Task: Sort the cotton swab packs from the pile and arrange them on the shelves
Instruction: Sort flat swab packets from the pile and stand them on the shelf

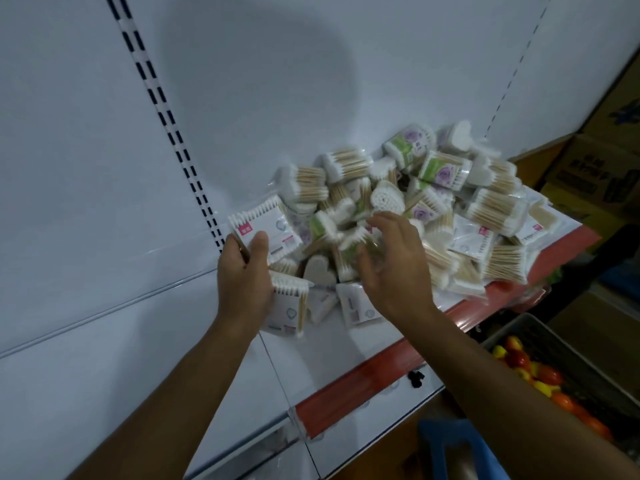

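we face a white metal shelf with a red front strip [349, 382]; its left stretch lies bare. on its right half sits the pile of clear-wrapped cotton swab packs [433, 209], wooden sticks, some with green labels. our left hand [244, 275] grasps flat white-card packs with a pink tag [266, 226], swab tips pointing far-left. our right hand [394, 265], fingers spread and released, hovers over the pile's near-left edge, so it is the nearer one. motion blur hides whether it touches a pack; how many packs the left holds is unclear.
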